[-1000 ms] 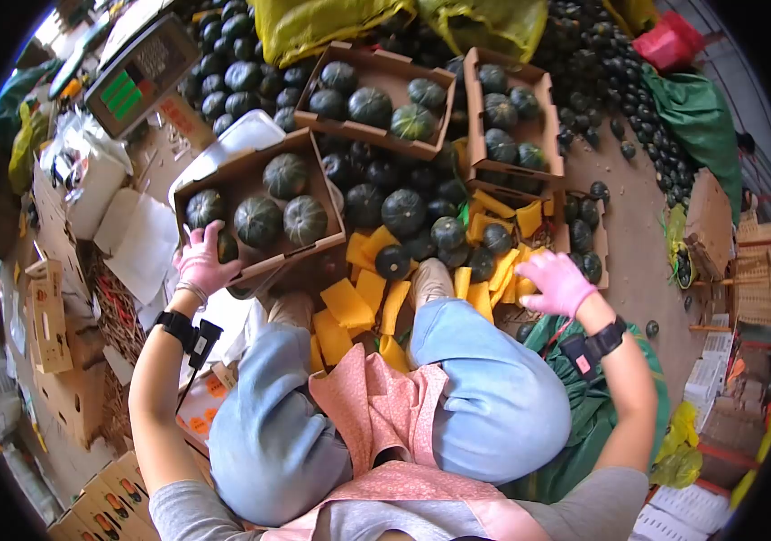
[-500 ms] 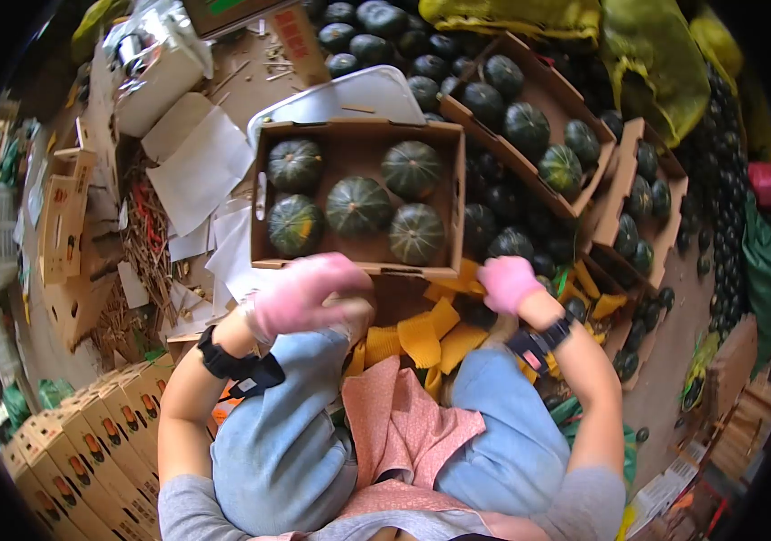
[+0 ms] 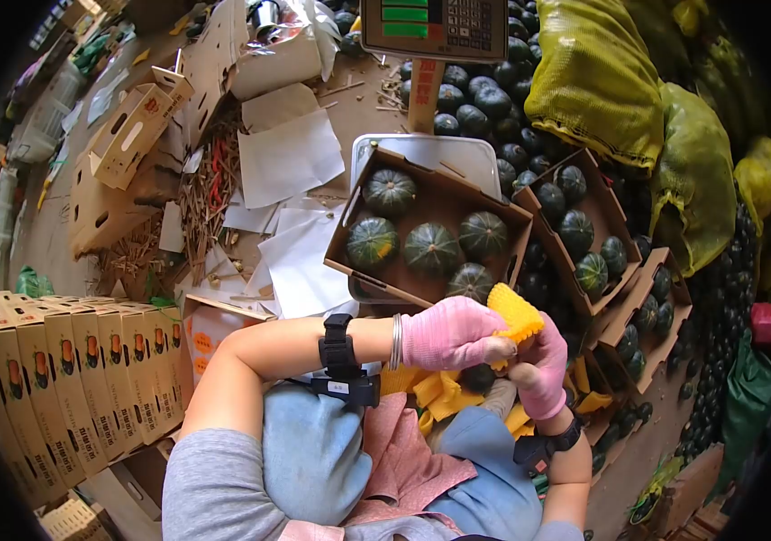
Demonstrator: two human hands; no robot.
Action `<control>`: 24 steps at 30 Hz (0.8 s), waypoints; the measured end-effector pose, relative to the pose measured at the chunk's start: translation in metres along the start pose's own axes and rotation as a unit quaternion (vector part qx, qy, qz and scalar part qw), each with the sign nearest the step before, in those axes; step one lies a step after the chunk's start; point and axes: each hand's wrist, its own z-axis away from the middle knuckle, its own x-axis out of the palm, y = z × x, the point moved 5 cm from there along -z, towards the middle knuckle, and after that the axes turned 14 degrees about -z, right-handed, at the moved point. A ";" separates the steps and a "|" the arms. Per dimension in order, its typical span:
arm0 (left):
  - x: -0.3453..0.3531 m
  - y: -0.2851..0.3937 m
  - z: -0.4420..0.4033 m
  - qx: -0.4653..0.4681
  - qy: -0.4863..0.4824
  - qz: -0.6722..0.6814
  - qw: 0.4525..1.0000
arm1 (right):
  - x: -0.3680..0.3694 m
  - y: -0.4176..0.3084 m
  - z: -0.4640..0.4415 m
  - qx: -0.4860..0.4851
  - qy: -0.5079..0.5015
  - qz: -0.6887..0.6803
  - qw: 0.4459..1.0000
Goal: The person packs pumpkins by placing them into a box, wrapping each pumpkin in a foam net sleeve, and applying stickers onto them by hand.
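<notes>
In the head view, the middle of the frame is taken up by an open carton, set at a slant over a white platform, with five dark green pumpkins inside. The carton's near wall lies just above the hands, and its lower right corner is overlapped by what is held; whether the two are touching cannot be told. To the right, movement is bounded by two more filled cartons, their rims slanting down the frame. Below, the hands are bordered by the bent knees. Room is left on the left side, where paper sheets are spread on the ground as far as a row of printed boxes; a strip of floor is seen at lower right.

Just right of centre, a yellow piece is pinched between the fingers of the left hand and of the right hand, both pink-gloved and closed on it. It is bright yellow, soft-looking and curved, with a ribbed, mesh-like surface and a bumpy edge; its lower part is hidden by the fingers. Similar pieces are heaped beneath the hands.
</notes>
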 end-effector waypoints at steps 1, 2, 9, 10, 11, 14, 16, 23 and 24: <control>0.000 -0.002 0.001 0.000 0.007 -0.009 1.000 | -0.009 0.003 -0.004 -0.018 -0.010 0.068 0.997; -0.002 -0.003 0.001 -0.010 0.028 0.005 1.000 | -0.015 0.003 -0.008 -0.040 0.002 0.107 0.993; -0.004 -0.007 0.000 -0.051 -0.026 -0.171 0.984 | -0.006 0.007 -0.020 -0.043 -0.019 0.177 0.983; -0.008 -0.007 0.002 -0.039 0.031 -0.132 0.990 | -0.003 0.007 -0.022 -0.073 -0.024 0.180 0.981; -0.013 -0.008 0.005 -0.042 0.082 -0.066 0.994 | -0.007 0.006 -0.025 -0.071 0.002 0.162 0.984; -0.021 -0.013 0.011 -0.085 0.078 -0.089 0.989 | -0.022 0.006 -0.032 -0.082 0.042 0.119 0.989; -0.022 -0.011 0.012 -0.055 0.050 -0.292 0.953 | -0.024 0.014 -0.035 -0.096 0.060 0.146 0.983; -0.010 -0.033 0.019 -0.210 0.122 0.537 0.808 | -0.024 0.006 -0.031 -0.197 0.109 0.392 0.892; -0.013 -0.026 0.014 -0.218 0.115 0.581 0.776 | -0.043 0.014 -0.033 -0.098 0.100 0.240 0.961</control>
